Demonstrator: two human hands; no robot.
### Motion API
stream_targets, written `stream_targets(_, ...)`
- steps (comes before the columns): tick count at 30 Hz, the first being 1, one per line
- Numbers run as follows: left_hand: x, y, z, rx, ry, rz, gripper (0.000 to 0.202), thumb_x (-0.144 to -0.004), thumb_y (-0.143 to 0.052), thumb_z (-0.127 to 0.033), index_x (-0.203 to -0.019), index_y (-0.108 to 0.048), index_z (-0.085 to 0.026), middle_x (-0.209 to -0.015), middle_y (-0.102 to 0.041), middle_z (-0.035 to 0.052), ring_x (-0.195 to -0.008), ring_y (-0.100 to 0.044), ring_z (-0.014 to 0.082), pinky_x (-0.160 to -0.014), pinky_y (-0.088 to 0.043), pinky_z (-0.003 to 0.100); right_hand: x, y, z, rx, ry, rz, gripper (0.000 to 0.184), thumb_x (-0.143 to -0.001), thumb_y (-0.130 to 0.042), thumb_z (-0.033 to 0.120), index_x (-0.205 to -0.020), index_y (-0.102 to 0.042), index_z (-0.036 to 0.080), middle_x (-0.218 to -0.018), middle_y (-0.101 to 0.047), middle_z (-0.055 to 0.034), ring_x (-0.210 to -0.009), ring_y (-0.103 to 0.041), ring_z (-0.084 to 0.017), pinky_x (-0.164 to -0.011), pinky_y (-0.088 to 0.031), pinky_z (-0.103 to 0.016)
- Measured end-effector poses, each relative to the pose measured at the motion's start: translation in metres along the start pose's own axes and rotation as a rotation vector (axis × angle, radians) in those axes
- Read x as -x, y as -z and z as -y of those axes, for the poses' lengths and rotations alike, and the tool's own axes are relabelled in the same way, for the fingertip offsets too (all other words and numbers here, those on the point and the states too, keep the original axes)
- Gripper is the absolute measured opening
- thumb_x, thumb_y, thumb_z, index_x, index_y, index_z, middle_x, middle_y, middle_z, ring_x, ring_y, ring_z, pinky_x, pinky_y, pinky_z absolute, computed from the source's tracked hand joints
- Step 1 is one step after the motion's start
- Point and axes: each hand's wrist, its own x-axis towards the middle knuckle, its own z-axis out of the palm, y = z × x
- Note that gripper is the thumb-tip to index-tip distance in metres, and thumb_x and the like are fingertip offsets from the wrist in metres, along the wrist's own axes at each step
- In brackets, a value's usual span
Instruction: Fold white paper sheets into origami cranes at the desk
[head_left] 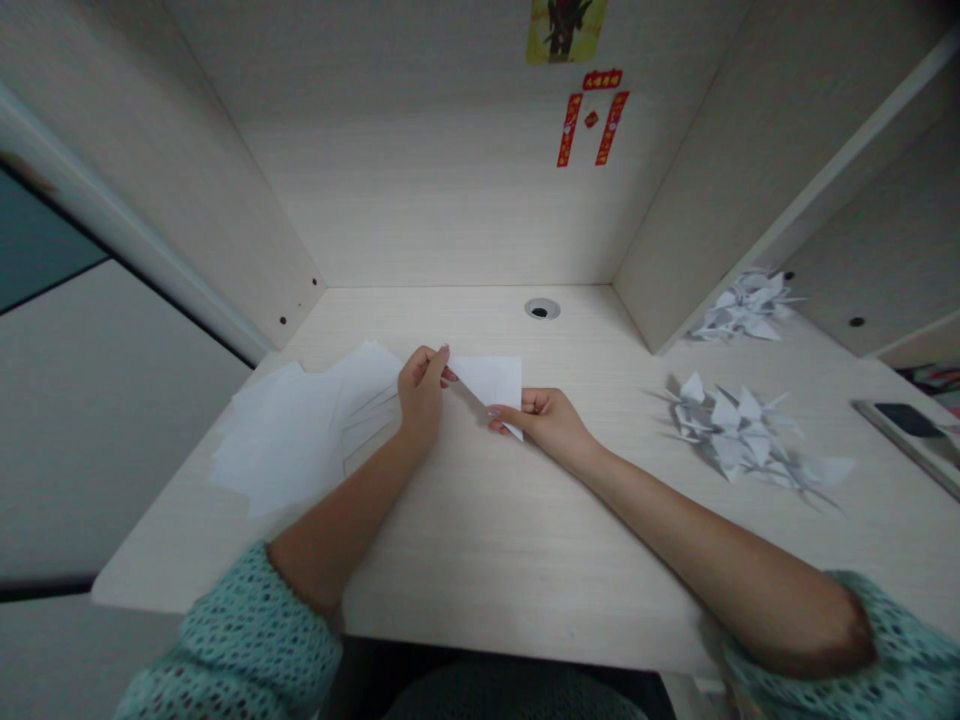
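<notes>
A white sheet of paper (499, 378) with a slanted lower-left edge is held between both hands above the middle of the desk. My left hand (424, 385) pinches its upper-left corner between thumb and fingers. At the lower right, my right hand (551, 420) grips the sheet near its corner, thumb on top. Just left of my left hand lies a spread pile of white paper sheets (289, 440), partly covered by my left forearm. To the right of my right hand sits a cluster of folded paper cranes (731, 425).
More folded white paper pieces (750, 305) lie behind, beside the right partition (675, 220). A phone-like flat device (911, 435) rests at the far right. A round cable hole (542, 309) is set near the back panel. The desk's front edge (525, 655) runs close to my body.
</notes>
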Motion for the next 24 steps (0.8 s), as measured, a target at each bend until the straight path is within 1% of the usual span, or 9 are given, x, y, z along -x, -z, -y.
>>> stream_targets(3,0.0,0.0,-0.003,-0.075,-0.011,-0.01,0.037,-0.082,-0.054,-0.046,-0.057,-0.051,-0.019,-0.057,-0.053,-0.0015,-0.056,-0.047,0.0107,-0.058,-0.039,0.024,0.0,0.0,0.001,0.02,-0.007,-0.006,0.03,-0.066,-0.074,0.043,-0.061,-0.068,0.014,-0.058,-0.065,-0.002,-0.047,-0.044,-0.007,-0.048,-0.028,-0.023)
stream_targets(6,0.0,0.0,-0.004,-0.134,-0.04,-0.061,0.04,-0.082,-0.055,-0.047,-0.054,-0.053,-0.018,-0.054,-0.053,-0.0016,-0.054,-0.046,0.0102,-0.059,-0.038,0.024,0.0,0.001,0.001,0.053,0.004,0.001,0.031,-0.068,-0.072,0.044,-0.062,-0.068,0.014,-0.057,-0.063,-0.0013,-0.045,-0.042,-0.006,-0.046,-0.025,-0.023)
stream_targets(9,0.0,-0.001,-0.003,-0.149,-0.053,-0.103,0.041,-0.082,-0.056,-0.045,-0.052,-0.054,-0.018,-0.052,-0.054,-0.0021,-0.052,-0.045,0.0096,-0.058,-0.037,0.024,0.0,0.001,0.002,0.074,0.007,0.003,0.031,-0.069,-0.072,0.044,-0.062,-0.068,0.014,-0.056,-0.063,-0.001,-0.046,-0.041,-0.006,-0.047,-0.025,-0.023)
stream_targets(16,0.001,-0.001,-0.002,-0.181,-0.049,-0.102,0.045,-0.087,-0.05,-0.046,-0.051,-0.054,-0.018,-0.052,-0.055,-0.0015,-0.052,-0.047,0.0104,-0.058,-0.038,0.025,0.0,0.0,0.003,0.031,0.006,0.006,0.031,-0.066,-0.073,0.045,-0.063,-0.068,0.014,-0.06,-0.066,-0.0026,-0.05,-0.047,-0.009,-0.05,-0.03,-0.024)
stream_targets(20,0.001,-0.002,0.001,-0.178,-0.035,-0.104,0.047,-0.087,-0.049,-0.049,-0.053,-0.053,-0.018,-0.052,-0.054,-0.0016,-0.052,-0.047,0.0106,-0.057,-0.037,0.024,-0.001,0.0,0.0,0.039,0.014,0.008,0.031,-0.067,-0.073,0.045,-0.061,-0.068,0.015,-0.059,-0.065,-0.0019,-0.048,-0.046,-0.008,-0.049,-0.028,-0.024)
stream_targets(24,0.003,-0.004,0.008,-0.12,-0.019,-0.092,0.046,-0.088,-0.046,-0.051,-0.058,-0.052,-0.018,-0.055,-0.054,-0.0017,-0.052,-0.047,0.0104,-0.055,-0.037,0.024,-0.003,0.003,-0.006,0.028,0.027,0.023,0.031,-0.068,-0.073,0.044,-0.063,-0.068,0.015,-0.062,-0.067,-0.0025,-0.05,-0.048,-0.009,-0.05,-0.028,-0.024)
